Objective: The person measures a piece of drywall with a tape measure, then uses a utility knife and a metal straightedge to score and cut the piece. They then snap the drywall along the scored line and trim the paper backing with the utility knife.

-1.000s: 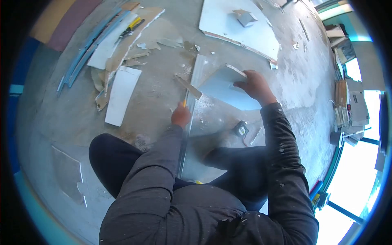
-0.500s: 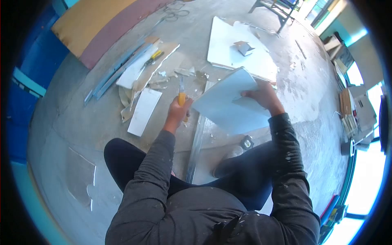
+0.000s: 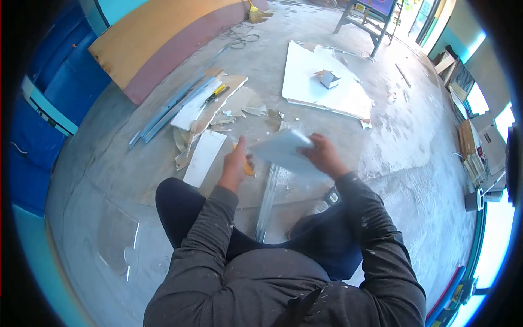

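My left hand [image 3: 234,164] is closed around a yellow utility knife [image 3: 249,168], whose blade is hidden or blurred. My right hand [image 3: 325,156] grips the right edge of a white piece of plasterboard [image 3: 282,151], thumb on the upper face. The piece is tilted and smeared by motion, its left end close to the knife hand. Below it, a metal channel [image 3: 266,207] lies on the floor between my legs. A tape measure [image 3: 332,195] sits beside my right leg.
To the left lie a white board strip [image 3: 205,158], metal profiles [image 3: 175,107] and yellow-handled snips [image 3: 218,92] among broken scraps. Ahead is a large white board [image 3: 305,82] with a small box [image 3: 328,79] on it. A curved partition [image 3: 158,43] stands at upper left.
The plasterboard piece has tipped to a flatter, more edge-on angle, and my right hand has moved left and lower with it. The knife's upright blade no longer shows. My view has shifted slightly.
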### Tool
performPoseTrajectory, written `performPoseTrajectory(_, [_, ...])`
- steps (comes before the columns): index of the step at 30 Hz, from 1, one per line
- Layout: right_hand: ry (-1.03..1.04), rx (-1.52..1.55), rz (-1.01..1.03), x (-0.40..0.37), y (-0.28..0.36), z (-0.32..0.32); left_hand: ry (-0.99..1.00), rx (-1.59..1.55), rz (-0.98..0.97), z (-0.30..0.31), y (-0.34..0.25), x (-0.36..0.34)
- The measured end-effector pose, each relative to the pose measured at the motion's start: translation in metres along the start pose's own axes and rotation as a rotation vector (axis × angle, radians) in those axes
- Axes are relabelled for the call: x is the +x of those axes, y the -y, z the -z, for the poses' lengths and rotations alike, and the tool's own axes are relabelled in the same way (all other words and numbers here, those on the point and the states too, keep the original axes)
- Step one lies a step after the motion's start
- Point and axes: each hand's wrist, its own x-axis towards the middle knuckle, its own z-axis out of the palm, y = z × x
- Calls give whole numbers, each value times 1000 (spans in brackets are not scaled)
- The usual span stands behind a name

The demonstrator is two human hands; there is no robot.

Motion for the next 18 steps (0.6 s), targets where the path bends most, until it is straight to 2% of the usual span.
performPoseTrajectory(1, [-13,-169,138,-9,7,-13,90,-217,174,3,2,6])
performPoseTrajectory(2, [-28,-335,276,-17,13,-27,177,-309,117,0,9,12])
performPoseTrajectory(4, [56,-450,411,-32,19,-48,348,-484,3,-14,20,10])
performPoseTrajectory(5, [72,-537,393,-40,18,-58,347,-445,-8,-10,24,15])
performPoseTrajectory(8, [236,-492,459,-46,24,-55,367,-298,-99,1,27,29])
performPoseTrajectory(9, [464,-453,392,-42,27,-38,383,-230,-164,3,23,23])
performPoseTrajectory(10, [378,-419,335,-36,17,-30,401,-162,-231,1,19,16])
performPoseTrajectory(12, [211,-352,221,-23,-5,-14,377,187,-492,-6,9,6])
performPoseTrajectory(13, [111,-429,164,-13,-16,2,362,360,-619,-10,5,-2])
performPoseTrajectory(16, [-113,-579,45,9,-39,36,476,482,-665,-33,-11,-45])
performPoseTrajectory(18, [13,-464,-62,19,-46,55,538,588,-713,-36,-2,-40])
